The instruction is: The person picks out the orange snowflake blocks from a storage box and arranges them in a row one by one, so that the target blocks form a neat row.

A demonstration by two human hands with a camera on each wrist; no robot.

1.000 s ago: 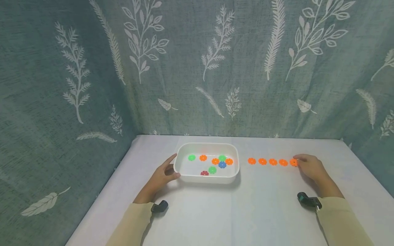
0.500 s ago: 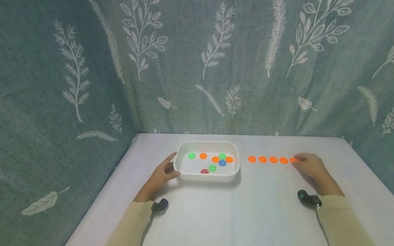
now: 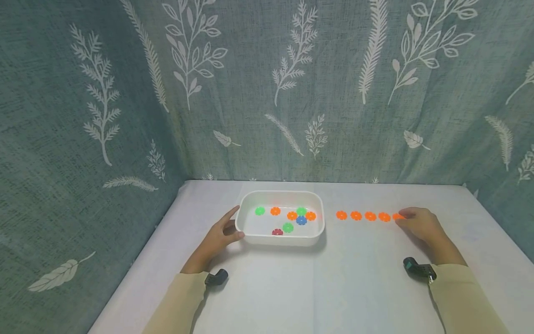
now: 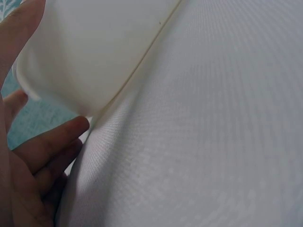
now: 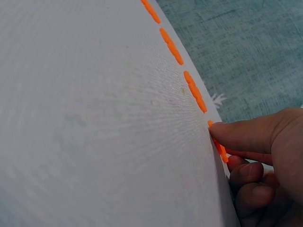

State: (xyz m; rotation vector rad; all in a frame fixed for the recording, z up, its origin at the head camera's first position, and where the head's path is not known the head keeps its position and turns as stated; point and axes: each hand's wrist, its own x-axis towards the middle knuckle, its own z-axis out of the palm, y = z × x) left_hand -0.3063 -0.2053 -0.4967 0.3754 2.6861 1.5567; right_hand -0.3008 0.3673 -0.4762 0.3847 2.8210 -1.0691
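Observation:
My left hand [image 3: 219,236] holds the left end of a white plastic tray [image 3: 280,241], thumb at the near corner and index finger at the side rim. In the left wrist view its other fingers sit beside the tray's outer wall [image 4: 94,52]. Several notched plastic discs lie inside, including a blue disc [image 3: 301,220], a red disc [image 3: 277,232] and a green disc [image 3: 288,227]. To the right, my right hand [image 3: 421,225] pinches an orange notched disc [image 5: 220,147] between thumb and fingers, close on the tabletop. That disc is partly hidden by the fingertips.
Several orange discs [image 3: 356,215] lie flat in a straight row between the tray and my right hand. The white cloth-covered table [image 3: 313,287] ends at a green leaf-patterned curtain [image 3: 250,139] at the back and sides.
The right hand's fingertips have shifted slightly left over the end disc, covering more of it. The left hand and the tray stay in place; the head view has tilted a little.

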